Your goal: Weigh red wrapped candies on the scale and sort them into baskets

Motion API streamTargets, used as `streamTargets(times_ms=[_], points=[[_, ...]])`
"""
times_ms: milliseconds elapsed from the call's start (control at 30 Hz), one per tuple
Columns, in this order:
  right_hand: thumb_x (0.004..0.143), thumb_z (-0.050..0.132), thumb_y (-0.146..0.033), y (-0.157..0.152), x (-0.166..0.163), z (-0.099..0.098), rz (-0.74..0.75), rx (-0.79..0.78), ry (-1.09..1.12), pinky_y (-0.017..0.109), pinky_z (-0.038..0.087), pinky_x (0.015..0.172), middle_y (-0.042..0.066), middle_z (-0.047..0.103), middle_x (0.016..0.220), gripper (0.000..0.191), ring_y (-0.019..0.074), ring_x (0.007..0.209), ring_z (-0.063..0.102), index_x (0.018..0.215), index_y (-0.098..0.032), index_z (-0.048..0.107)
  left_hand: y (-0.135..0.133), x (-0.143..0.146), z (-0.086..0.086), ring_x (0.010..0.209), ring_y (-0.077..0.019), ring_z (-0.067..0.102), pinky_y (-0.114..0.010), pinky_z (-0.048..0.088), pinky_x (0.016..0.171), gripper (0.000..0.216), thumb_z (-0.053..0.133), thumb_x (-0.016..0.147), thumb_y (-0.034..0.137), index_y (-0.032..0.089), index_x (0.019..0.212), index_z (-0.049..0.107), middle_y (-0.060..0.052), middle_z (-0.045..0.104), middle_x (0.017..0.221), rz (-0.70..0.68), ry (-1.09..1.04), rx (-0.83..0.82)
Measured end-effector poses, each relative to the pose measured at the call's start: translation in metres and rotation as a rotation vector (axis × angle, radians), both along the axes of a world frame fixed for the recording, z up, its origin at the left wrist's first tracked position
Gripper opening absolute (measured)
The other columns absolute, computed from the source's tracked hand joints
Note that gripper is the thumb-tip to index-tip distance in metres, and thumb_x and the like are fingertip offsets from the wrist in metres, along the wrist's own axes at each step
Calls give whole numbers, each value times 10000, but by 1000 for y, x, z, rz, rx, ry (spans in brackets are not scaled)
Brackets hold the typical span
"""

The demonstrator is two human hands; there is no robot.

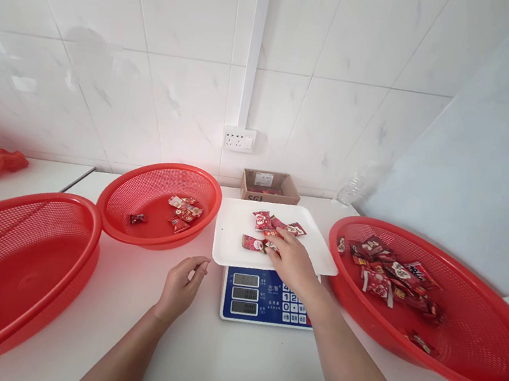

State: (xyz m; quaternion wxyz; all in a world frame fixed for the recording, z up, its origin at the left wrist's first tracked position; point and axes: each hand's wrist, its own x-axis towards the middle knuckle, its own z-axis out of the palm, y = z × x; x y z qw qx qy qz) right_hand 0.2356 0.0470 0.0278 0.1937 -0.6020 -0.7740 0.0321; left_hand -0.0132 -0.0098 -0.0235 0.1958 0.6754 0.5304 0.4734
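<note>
Head view: right hand (294, 260) touches shiny red wrapped packets (261, 220) on the rectangular white plastic tray (231, 232), can't tell if it's gripping. Left hand (181, 285) is curled, near left, contents unclear. I'd keep fingertips light, no leaning.

On a table (231, 367), a digital scale (271, 301) bears a tray (230, 232) of snack packets (261, 220). At right, a basket (477, 277) holds more; at left, a rear basket (132, 187) contains several, with a front basket (21, 286) nearer. Behind the tray stands a cardboard box (254, 195), left of a plastic bottle (353, 188), below a wall socket (239, 140).
</note>
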Motion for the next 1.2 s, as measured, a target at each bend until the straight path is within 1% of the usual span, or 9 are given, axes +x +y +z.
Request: streamTargets(times_ms=[167,333,433,633,833,933,1000,1100,1200], points=[[893,381,-484,-1,-14,7,53,-66,15,571,188,1063,102,335,1460,474,303,1368,198,1285,-257,522,1,0,-1,683,-142,632,-251,507,642,252,459,872,363,194,911,643,-38,676,761,-7,-4,-3],[865,366,-582,1,-24,8,157,-141,-32,639,62,1045,43,278,1494,461,323,1389,68,1189,-345,593,1,-1,-2,685,-141,629,-249,503,645,257,455,873,365,195,909,644,-33,675,754,-1,7,0],[875,380,-537,6,-23,10,111,-146,-51,634,96,1043,60,293,1486,438,327,1386,93,1144,-296,627,1,-1,-1,681,-143,629,-246,499,636,259,455,872,372,199,899,646,-28,670,738,8,9,0],[847,437,-523,28,-20,17,18,-108,-69,660,145,1012,60,239,1506,513,354,1376,116,1307,-300,481,1,1,-1,683,-142,626,-244,498,633,261,453,875,370,194,908,643,-32,670,748,-25,9,-10],[857,442,-452,35,-15,16,89,-68,9,498,281,1020,90,425,1394,429,253,1277,370,1215,-246,559,1,0,-2,685,-140,629,-241,498,637,252,455,875,359,194,906,642,-28,671,749,-10,3,-18],[844,454,-499,35,-4,13,-8,-11,56,528,264,1019,99,425,1389,453,273,1294,337,1210,-256,561,1,0,-2,688,-137,628,-236,496,637,245,459,874,351,194,911,643,-28,671,754,-19,2,-22],[849,424,-532,38,5,10,-99,-46,66,571,250,1010,105,409,1403,485,303,1312,304,1233,-264,546,1,1,-2,689,-134,627,-235,496,639,243,459,875,347,192,913,642,-29,671,760,-24,-1,-23],[875,389,-499,40,16,5,-78,-144,111,513,304,1008,95,475,1354,455,279,1277,373,1222,-262,563,1,1,-3,686,-131,626,-233,495,639,246,455,876,348,190,913,640,-26,670,758,-28,-2,-25],[880,404,-457,33,23,6,-53,-69,241,449,336,1014,101,517,1310,407,247,1247,422,1145,-234,617,1,0,-3,688,-130,626,-228,490,625,244,453,876,347,194,912,640,-22,668,751,-17,8,-22]])
